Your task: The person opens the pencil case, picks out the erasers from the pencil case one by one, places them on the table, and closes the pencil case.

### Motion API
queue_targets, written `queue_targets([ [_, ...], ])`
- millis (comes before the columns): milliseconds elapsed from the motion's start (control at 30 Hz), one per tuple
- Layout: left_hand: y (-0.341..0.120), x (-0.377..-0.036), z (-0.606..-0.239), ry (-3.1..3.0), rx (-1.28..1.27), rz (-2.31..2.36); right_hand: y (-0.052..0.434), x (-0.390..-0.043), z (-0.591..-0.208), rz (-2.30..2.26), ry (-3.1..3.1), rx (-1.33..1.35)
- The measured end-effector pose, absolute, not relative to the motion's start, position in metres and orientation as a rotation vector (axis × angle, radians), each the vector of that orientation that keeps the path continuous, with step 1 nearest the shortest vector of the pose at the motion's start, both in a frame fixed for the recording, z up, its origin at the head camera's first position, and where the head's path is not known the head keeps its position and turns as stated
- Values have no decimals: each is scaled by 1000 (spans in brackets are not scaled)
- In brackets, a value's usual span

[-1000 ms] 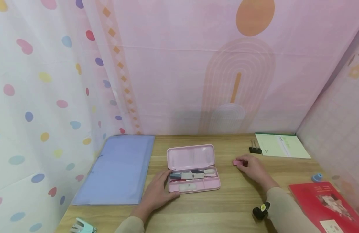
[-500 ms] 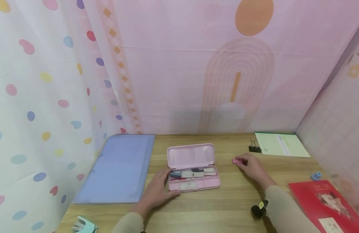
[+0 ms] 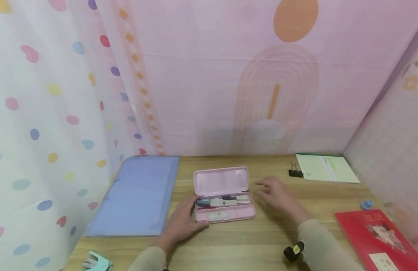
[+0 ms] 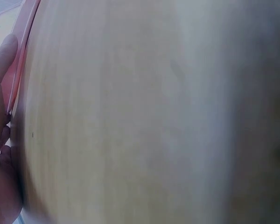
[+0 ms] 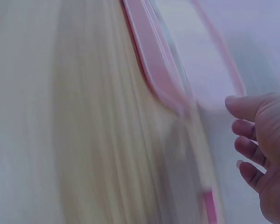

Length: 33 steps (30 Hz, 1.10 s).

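We see an open pink pencil case (image 3: 224,201) at the middle of the wooden counter (image 3: 249,241). The left hand (image 3: 182,222) rests against its left end, fingers relaxed. The right hand (image 3: 275,194) hovers just right of the case; whether its grip holds anything we cannot tell.

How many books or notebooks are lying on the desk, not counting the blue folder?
2. A pale green notebook lies at the far right by the black binder clip; a red book lies at the near right edge, partly cut off. Others may be out of view.
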<state>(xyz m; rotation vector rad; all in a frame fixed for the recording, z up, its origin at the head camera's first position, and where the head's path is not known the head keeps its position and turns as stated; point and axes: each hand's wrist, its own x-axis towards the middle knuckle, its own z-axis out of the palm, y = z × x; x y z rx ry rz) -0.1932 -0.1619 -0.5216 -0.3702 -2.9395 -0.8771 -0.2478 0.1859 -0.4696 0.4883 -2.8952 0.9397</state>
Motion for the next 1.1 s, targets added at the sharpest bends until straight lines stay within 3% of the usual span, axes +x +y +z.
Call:
queue_targets([
  [333, -164, -195, -523, -2922, -404, -848, 140, -244, -478, 800, -2880, 747],
  [933, -164, -193, -525, -2938, -385, -862, 137, -246, -491, 825, -2920, 655],
  [1100, -164, -193, -524, -2941, -379, -854, 149, -243, -485, 1022, -2905, 660],
])
